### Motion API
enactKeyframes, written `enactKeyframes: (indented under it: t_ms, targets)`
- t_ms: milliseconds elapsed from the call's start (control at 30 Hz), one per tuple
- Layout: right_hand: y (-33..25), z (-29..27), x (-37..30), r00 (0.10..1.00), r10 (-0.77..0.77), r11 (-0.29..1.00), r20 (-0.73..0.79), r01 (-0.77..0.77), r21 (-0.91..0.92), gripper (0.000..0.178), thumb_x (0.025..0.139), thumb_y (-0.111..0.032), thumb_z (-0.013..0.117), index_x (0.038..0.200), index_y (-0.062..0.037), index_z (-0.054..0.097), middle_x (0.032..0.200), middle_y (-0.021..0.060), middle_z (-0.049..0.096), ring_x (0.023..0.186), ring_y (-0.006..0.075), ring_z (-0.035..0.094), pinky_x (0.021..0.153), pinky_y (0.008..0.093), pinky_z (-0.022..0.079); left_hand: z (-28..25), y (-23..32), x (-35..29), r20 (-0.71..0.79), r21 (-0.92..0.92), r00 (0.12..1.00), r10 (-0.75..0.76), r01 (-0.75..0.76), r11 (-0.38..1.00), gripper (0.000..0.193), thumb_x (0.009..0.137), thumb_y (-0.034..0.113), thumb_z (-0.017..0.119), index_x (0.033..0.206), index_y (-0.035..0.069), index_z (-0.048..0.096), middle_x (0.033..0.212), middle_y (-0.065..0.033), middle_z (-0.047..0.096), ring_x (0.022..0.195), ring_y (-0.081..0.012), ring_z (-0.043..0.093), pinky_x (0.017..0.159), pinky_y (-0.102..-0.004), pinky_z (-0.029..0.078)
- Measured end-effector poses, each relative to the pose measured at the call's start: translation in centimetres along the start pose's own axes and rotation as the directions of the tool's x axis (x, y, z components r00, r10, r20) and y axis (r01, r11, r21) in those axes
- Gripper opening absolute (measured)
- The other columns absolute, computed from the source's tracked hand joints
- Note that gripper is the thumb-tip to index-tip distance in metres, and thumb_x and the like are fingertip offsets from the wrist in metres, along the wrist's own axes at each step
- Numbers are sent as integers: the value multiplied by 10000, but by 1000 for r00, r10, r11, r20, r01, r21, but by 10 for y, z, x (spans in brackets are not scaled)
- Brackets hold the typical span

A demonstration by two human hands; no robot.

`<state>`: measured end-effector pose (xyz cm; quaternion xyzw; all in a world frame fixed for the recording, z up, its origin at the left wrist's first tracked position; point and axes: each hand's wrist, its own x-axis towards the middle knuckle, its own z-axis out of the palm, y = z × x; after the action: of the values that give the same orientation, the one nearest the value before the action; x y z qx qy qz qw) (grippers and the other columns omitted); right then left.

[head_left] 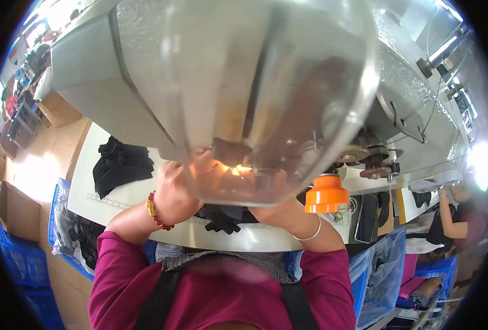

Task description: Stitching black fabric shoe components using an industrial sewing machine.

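A large grey sewing machine (pixel 90 66) fills the upper view, a clear shield (pixel 288 110) hanging from its head over the work area. My left hand (pixel 175 192), with a red bead bracelet, reaches under the shield beside the lit needle area. From the other side comes my right hand (pixel 274 209), a thin bangle on its wrist. Both hands' fingers are blurred or hidden by the shield, so their grip does not show. Between my wrists lies black fabric (pixel 222 217) at the table's front edge. Left of my left hand sits a pile of black cut pieces (pixel 123 168).
An orange cap (pixel 326 193) sticks down from the machine, right of the shield. A phone (pixel 366 219) lies on the table's right. Blue crates (pixel 27 253) stand at the left, and a lined blue bin (pixel 384 275) at the right. A co-worker (pixel 458 220) is at the far right.
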<state>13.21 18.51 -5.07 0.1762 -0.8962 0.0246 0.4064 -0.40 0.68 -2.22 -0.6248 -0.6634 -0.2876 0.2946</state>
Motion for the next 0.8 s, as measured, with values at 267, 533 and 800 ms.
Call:
enactKeyframes:
  t_ms: [267,533,800]
  targets:
    - [4,0,-9,962,-234,790,139,271,-550,297,839,-171,616,1132,-126,597,1069,-4,631,941,154,605,803,333,460,0,0,-9,26,0,999,24,-24,1000,284,586,47,678,865,11,643,1024,-147,617,593,-192,552,447,-330,399]
    - [6,0,-10,946,-106,922,305,209,-327,317,832,-184,625,1145,-134,642,1087,64,649,922,243,630,786,415,457,-3,8,-3,-31,32,1000,-7,8,999,293,625,59,706,916,50,675,1071,-114,650,750,-229,660,549,-327,508]
    - [21,-19,14,989,148,962,22,-149,228,199,738,-132,743,920,-60,705,847,110,681,707,299,657,640,386,514,-16,5,5,89,-93,989,-119,127,987,221,609,90,727,803,62,625,766,-59,599,703,-260,603,599,-373,463]
